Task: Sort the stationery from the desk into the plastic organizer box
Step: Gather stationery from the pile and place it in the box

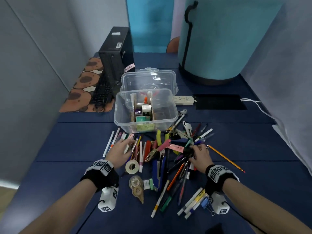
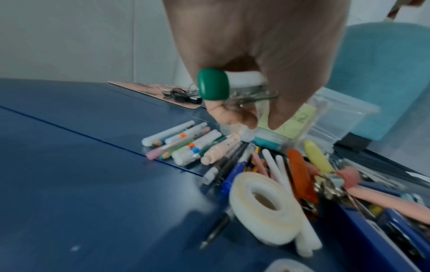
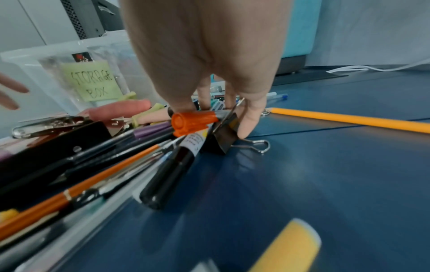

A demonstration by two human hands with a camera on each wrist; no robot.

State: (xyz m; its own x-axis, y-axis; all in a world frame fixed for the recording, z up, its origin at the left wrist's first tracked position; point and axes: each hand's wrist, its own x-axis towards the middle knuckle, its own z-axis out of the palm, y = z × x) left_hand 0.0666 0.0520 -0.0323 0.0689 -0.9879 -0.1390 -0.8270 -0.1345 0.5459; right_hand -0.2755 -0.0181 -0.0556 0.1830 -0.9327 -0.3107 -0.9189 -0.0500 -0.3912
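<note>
The clear plastic organizer box stands open on the blue desk; its front carries a green "STORAGE BOX" note. Loose pens and markers and other stationery lie spread in front of it. My left hand hovers over the row of markers and grips a white marker with a green cap plus a clear pen in its curled fingers. My right hand reaches into the right pile, thumb and fingers pinching an orange-capped marker beside a black binder clip.
The box lid leans behind the box. A tape roll, blue stapler and correction tape lie between my hands. A yellow pencil lies right. Computer tower, keyboard, power strip and teal chair stand behind.
</note>
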